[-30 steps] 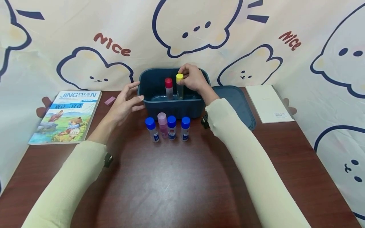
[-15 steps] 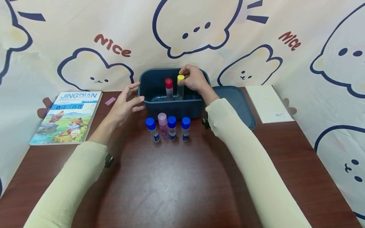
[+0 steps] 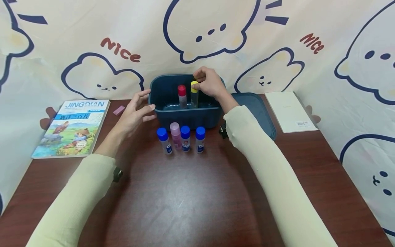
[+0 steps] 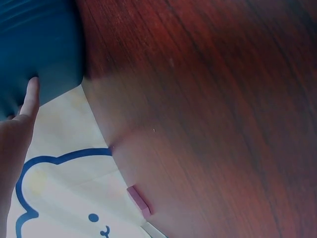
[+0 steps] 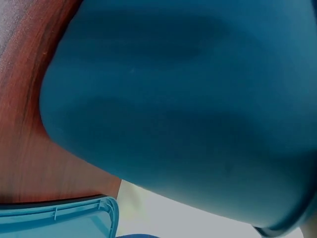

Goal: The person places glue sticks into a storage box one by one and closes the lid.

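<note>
A dark blue-green storage box (image 3: 188, 118) stands near the back wall. Inside it a red-capped glue stick (image 3: 182, 96) and a yellow-capped glue stick (image 3: 194, 97) are upright side by side. My right hand (image 3: 211, 84) is over the box, thumb at the yellow cap and the other fingers spread above it. My left hand (image 3: 132, 111) rests its extended fingers against the box's left end; the left wrist view shows a finger (image 4: 31, 96) touching the wall. Before the box stand several glue sticks, among them a blue-capped one (image 3: 200, 139) and a pink one (image 3: 176, 135).
The box's lid (image 3: 254, 111) lies to its right, and a pale notebook (image 3: 290, 111) lies beyond. On the left are a picture-covered book (image 3: 72, 128) and a small pink eraser-like block (image 3: 119, 110). A patterned cloth (image 3: 123, 20) hangs behind the table.
My right hand has risen slightly and its fingers have parted around the yellow cap, while that glue stick stays upright in the box. My left hand has stayed at the box's end.
</note>
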A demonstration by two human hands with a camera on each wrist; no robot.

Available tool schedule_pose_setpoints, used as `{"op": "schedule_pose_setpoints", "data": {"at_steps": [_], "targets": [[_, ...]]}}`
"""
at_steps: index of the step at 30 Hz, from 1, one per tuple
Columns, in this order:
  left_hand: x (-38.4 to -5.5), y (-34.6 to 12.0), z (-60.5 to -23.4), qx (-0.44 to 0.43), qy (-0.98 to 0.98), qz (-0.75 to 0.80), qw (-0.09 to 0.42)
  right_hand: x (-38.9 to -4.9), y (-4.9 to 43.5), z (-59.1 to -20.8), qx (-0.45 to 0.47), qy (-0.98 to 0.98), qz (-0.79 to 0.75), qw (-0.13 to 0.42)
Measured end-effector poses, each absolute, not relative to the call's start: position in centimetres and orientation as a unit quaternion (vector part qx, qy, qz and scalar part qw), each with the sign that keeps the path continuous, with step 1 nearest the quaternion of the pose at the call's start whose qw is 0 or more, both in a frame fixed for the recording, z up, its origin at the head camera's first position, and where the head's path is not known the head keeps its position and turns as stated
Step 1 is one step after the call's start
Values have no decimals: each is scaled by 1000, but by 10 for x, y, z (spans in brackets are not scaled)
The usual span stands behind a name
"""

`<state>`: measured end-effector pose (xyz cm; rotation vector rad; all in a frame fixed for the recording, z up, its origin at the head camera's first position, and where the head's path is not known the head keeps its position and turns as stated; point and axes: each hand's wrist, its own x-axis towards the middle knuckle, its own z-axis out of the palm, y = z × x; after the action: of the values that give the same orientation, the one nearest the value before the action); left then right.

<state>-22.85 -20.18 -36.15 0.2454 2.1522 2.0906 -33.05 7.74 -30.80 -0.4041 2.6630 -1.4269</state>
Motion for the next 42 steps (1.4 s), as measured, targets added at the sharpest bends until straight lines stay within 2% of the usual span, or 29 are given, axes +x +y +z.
{"op": "schedule_pose_setpoints", "data": {"at_steps": [19,42], "targets": [[-228,-201,-361,80,712,695,66,-312,95,-289,-167,863,-476,19],[-228,-202,-362,77,716,690,67,-282,109,-290,-218,817,-532,33]]}}
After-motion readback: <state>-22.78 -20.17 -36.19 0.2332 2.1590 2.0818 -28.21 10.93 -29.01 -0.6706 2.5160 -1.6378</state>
